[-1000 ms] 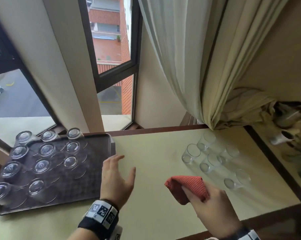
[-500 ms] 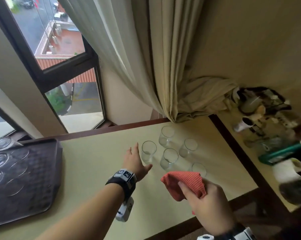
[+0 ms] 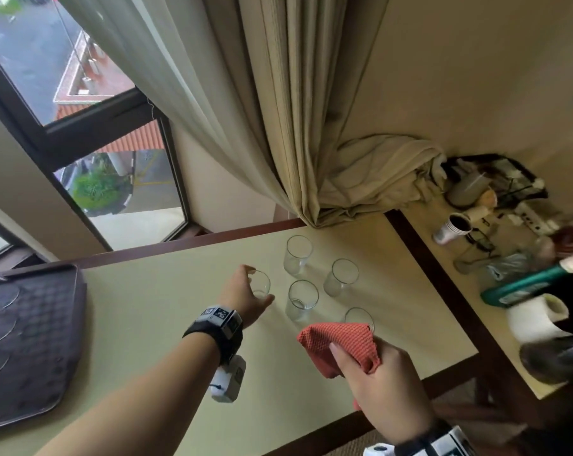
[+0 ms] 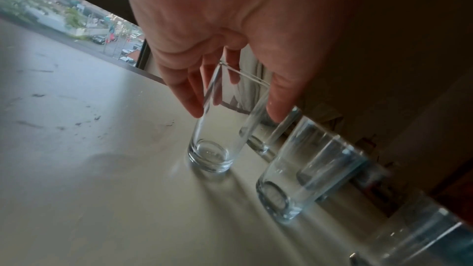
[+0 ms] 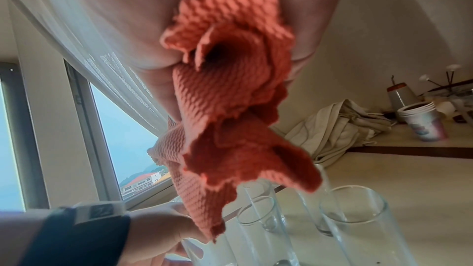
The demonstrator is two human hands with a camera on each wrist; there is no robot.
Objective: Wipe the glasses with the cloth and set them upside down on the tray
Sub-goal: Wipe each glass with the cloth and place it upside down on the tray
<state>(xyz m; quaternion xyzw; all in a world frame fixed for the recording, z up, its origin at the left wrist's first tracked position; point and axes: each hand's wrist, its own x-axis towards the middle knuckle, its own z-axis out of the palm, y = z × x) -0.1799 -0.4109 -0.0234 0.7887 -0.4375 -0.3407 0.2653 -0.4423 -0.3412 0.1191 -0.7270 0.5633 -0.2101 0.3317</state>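
Nearest, the right hand gripped the bunched red cloth, thumb pressed over it and fingers curled beneath, above the near part of the pale table. Just beyond the cloth stood a clear glass, upright and empty, its lower part hidden by the fabric. At the left edge lay the dark tray, with only rounded glass outlines showing at its left side; how those glasses stood could not be told. Farther in, the left hand reached round the leftmost glass, which stood upright and empty on the table; the fingers lay on its left side and the thumb on its right, loosely curved about the upper wall near the rim, though whether they truly pressed it could not be told. Three more empty glasses stood upright to its right and beyond. Past the table's far edge hung a beige curtain beside a dark-framed window, and on a side table at the right stood stacked paper cups and a paper roll.
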